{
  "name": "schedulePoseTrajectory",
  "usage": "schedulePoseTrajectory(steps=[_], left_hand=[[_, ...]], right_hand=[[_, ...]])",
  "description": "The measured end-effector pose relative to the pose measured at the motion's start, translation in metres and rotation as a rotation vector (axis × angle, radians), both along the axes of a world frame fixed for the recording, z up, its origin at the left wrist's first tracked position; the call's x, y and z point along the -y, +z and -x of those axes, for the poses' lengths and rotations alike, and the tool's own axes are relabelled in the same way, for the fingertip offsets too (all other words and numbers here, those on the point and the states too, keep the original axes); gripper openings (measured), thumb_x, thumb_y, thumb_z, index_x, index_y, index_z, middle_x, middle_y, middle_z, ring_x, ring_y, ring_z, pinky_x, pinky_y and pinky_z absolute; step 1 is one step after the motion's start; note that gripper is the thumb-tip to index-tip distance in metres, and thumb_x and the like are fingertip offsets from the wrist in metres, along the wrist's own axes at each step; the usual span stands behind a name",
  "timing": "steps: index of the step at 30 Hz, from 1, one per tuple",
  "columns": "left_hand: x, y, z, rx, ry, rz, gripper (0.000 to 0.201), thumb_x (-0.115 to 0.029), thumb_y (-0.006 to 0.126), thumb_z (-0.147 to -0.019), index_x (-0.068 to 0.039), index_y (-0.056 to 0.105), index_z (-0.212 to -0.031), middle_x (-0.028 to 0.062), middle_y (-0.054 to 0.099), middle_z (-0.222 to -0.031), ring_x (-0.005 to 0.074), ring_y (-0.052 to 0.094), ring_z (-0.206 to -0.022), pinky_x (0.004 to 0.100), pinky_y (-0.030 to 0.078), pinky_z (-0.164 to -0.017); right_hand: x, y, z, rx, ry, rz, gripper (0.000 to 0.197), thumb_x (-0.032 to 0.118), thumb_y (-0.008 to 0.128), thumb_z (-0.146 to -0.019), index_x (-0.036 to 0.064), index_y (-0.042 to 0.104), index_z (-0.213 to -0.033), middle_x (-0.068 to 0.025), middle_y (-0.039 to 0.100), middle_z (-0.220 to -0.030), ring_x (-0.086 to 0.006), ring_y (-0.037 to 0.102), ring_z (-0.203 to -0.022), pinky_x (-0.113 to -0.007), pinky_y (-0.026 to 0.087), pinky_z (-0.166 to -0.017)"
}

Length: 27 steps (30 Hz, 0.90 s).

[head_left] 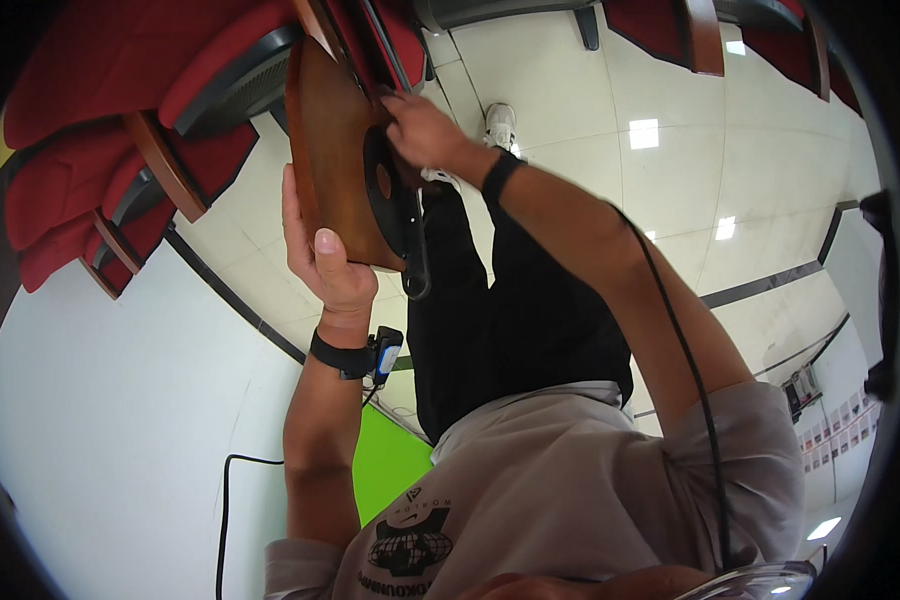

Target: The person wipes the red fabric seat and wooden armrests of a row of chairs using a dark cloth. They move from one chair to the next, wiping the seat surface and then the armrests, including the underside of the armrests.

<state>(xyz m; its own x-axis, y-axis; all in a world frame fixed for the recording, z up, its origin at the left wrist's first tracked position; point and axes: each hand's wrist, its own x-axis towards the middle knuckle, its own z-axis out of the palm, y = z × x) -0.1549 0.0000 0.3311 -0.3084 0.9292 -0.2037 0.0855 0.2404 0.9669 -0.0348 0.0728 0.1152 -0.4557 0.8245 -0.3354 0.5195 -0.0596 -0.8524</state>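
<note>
A brown wooden fold-out writing tablet stands tilted up beside a red seat, with a black round plate and a black metal bracket along its right side. My left hand grips the tablet's near left edge, thumb on the face and fingers behind it. At the tablet's far right side, by the slot of the wooden armrest, is my right hand. Its fingers are curled, and what they close on is hidden.
Red folding seats with wooden armrests fill the left, and more red seats stand at the far right. My legs are below, on a pale tiled floor. A black cable runs along my right arm.
</note>
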Motion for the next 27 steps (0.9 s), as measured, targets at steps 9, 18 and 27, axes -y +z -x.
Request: schedulePoseTrajectory(steps=[9,18,27], left_hand=[[0.005,-0.001,0.002,-0.043,0.049,-0.016,0.083,-0.046,0.055,-0.106,0.011,0.038,-0.164,0.025,0.056,-0.157,0.0329,0.06,-0.14,0.0425,0.051,-0.116],[0.007,-0.003,0.006,-0.101,0.011,-0.004,0.082,-0.05,0.049,-0.107,0.007,0.039,-0.165,0.025,0.056,-0.158,0.0367,0.061,-0.14,0.0448,0.052,-0.115],[0.001,-0.001,0.003,-0.061,0.006,0.004,0.086,-0.054,0.051,-0.106,0.006,0.038,-0.165,0.0242,0.057,-0.157,0.0355,0.061,-0.14,0.0441,0.052,-0.116]], right_hand=[[0.023,0.047,-0.033,0.183,0.326,-0.093,0.043,0.024,0.065,-0.096,0.0041,0.072,-0.134,-0.0191,0.065,-0.131,-0.0445,0.061,-0.117,-0.052,0.051,-0.104],[-0.015,0.009,-0.013,0.388,0.331,-0.047,0.052,0.022,0.061,-0.099,0.0223,0.065,-0.151,-0.0173,0.06,-0.136,-0.0441,0.062,-0.12,-0.054,0.059,-0.1],[-0.002,0.039,-0.038,0.34,0.334,0.051,0.041,0.032,0.069,-0.102,0.0326,0.073,-0.142,-0.0129,0.063,-0.131,-0.0394,0.065,-0.118,-0.052,0.061,-0.097]])
